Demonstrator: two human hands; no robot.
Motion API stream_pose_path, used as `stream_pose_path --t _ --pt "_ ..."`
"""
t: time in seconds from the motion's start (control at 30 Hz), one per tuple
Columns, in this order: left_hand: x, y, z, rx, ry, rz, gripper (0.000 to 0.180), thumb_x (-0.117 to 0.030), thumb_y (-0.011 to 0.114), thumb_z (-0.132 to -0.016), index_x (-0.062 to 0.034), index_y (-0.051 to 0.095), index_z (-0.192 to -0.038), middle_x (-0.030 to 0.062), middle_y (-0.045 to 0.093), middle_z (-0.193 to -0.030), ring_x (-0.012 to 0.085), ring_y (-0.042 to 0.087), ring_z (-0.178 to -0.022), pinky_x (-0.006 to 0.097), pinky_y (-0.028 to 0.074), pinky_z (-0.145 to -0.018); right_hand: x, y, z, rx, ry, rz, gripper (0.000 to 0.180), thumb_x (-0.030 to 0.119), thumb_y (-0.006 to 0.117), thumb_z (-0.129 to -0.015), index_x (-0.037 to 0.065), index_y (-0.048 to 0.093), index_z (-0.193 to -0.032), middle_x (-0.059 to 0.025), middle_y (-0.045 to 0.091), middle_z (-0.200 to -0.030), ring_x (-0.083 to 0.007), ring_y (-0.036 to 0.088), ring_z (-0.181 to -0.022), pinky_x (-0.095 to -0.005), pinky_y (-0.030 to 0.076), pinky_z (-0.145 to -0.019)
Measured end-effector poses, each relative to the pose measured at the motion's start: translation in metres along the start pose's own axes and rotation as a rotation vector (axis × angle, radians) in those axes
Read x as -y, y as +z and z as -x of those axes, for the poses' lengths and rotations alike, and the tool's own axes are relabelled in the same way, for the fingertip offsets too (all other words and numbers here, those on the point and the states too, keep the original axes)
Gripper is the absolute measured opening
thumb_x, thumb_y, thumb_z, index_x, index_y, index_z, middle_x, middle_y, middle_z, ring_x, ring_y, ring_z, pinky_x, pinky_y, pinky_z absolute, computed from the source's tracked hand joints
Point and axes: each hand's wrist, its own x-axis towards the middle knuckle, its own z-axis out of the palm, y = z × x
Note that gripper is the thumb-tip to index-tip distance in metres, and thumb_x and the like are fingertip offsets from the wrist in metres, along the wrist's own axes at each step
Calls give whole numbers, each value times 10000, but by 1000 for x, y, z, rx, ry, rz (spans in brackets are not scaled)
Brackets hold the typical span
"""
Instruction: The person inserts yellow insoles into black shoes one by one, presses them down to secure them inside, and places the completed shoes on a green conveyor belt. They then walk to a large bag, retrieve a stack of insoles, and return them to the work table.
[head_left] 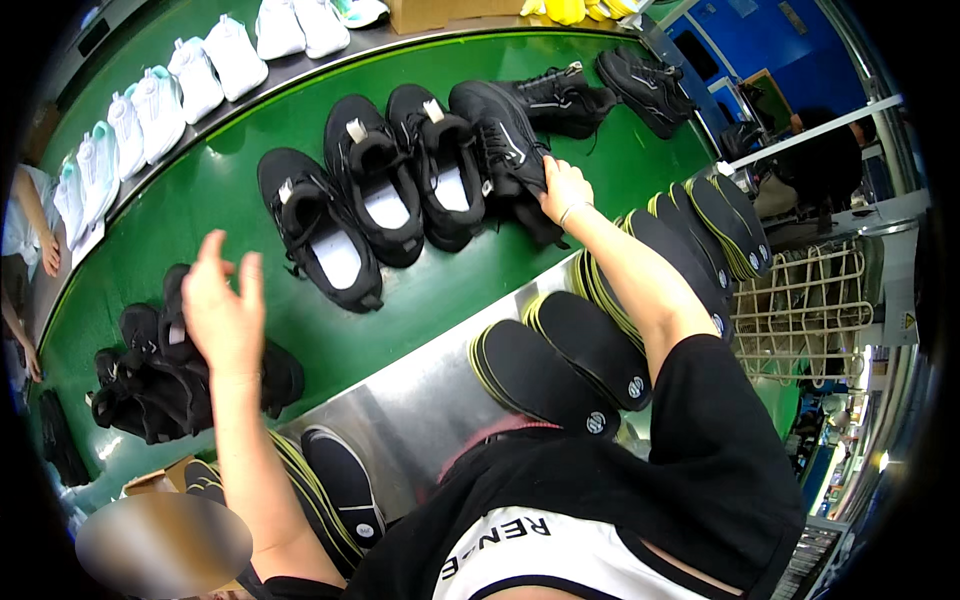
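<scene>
My right hand (567,188) is closed on the heel end of a black sneaker (500,125) lying on the green belt (210,210). To its left stand three more black sneakers; the nearest one (443,222) and the other two show pale inner soles through their openings. My left hand (222,312) is raised with its fingers spread and nothing in it. Beneath and beside that hand lies a cluster of black sneakers (150,395), partly hidden by the hand and forearm. Farther right are a black sneaker (560,100) on its side and a pair of black sneakers (645,90).
Stacks of black insoles with yellow edges (540,375) line the metal ledge (400,400) before me; more insoles (345,475) sit by my left arm. White sneakers (155,115) line the far shelf. A wire rack (805,310) stands at right. Another person's hand (48,252) shows at far left.
</scene>
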Motion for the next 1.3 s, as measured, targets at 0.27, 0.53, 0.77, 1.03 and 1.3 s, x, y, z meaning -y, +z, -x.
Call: stream_pose_path --t 0.27,0.53,0.77,1.03,1.3 --pt "1 85 26 615 -825 819 994 -422 687 -666 -104 33 -1343 239 377 -1201 304 465 -1021 421 425 -774 -86 -53 -45 603 89 -715 322 50 657 -517 -7 627 -832 -126 630 -778 -226 597 -714 -333 468 -657" --pt "12 128 51 536 -958 872 600 -105 509 -700 -109 275 -1252 98 481 -1059 225 533 -862 358 495 -632 -126 38 -163 371 124 -539 300 79 639 -592 9 615 -883 -149 626 -858 -262 598 -809 -340 454 -718" --pt "6 129 42 474 -851 860 627 -48 502 -668 -55 267 -1250 122 489 -1062 228 519 -894 321 466 -674 -143 10 -154 110 335 -397 515 324 690 -607 10 579 -1000 -178 569 -1034 -268 560 -958 -321 442 -822" --pt "-53 145 51 613 -936 911 519 -98 506 -707 -84 243 -1155 129 456 -1058 254 529 -889 403 509 -643 -80 -39 71 -137 -427 -513 319 234 530 -766 10 526 -994 -166 556 -968 -298 540 -901 -352 430 -803" --pt "-63 163 79 430 -924 944 570 -84 576 -662 70 299 -1135 220 482 -1036 297 506 -935 349 412 -820 -81 -7 280 376 -108 -35 549 335 681 -620 95 493 -1077 -175 366 -1233 -338 345 -1134 -428 336 -894"
